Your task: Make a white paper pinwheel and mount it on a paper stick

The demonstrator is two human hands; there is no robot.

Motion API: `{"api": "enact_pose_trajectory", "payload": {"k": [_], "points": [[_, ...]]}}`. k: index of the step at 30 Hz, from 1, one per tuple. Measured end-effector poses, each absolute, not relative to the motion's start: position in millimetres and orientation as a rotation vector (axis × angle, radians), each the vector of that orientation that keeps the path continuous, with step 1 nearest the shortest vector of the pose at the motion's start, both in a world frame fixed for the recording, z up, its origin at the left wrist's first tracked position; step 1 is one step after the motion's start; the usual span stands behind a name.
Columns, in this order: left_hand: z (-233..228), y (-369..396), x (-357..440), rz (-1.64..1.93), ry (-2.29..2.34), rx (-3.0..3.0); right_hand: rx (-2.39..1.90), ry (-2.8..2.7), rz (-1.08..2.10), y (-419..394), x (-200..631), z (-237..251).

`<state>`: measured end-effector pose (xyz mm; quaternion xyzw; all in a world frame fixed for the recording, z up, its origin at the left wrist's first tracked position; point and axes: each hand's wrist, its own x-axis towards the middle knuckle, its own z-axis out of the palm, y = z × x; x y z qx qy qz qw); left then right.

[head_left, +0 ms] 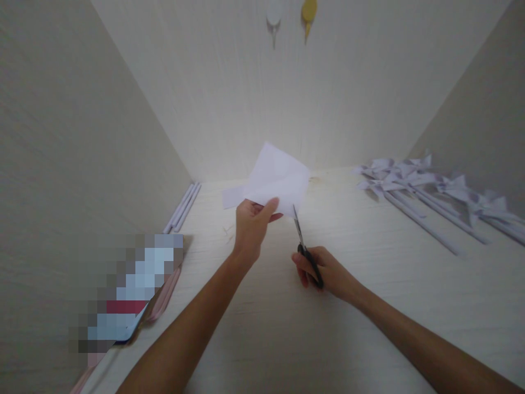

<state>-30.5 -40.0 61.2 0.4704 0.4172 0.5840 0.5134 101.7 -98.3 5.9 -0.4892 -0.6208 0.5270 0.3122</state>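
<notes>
My left hand [255,221] pinches the lower edge of a square sheet of white paper [279,169], thumb on top and fingers beneath. The sheet is held tilted above the table. My right hand [322,268] grips the black handles of a pair of scissors [299,230]. Their blades point up and away from me, with the tips at the sheet's lower right corner; whether they are cutting into it is hard to make out. Another piece of white paper [233,197] shows on the table behind my left hand.
Several paper pinwheels on rolled sticks [414,180] lie along the right side. White paper rolls [182,208] rest at the left wall, near a pixelated item [139,284] and pinkish sticks [166,295]. White [273,13] and yellow [309,11] hooks are on the back wall.
</notes>
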Motion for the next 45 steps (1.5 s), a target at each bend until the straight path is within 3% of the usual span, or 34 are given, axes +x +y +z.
{"api": "enact_pose_trajectory", "payload": {"k": [7,17,45], "points": [[66,-34,-39,1.551,0.99,1.123,-1.293,-1.512,1.336,-99,102,6],[64,-36,-41,1.051,0.918,1.41,-1.066,-0.651,1.144,-83,110,2],[49,-51,-20,1.013,0.918,1.16,-0.691,-0.334,1.401,-85,105,13]]}}
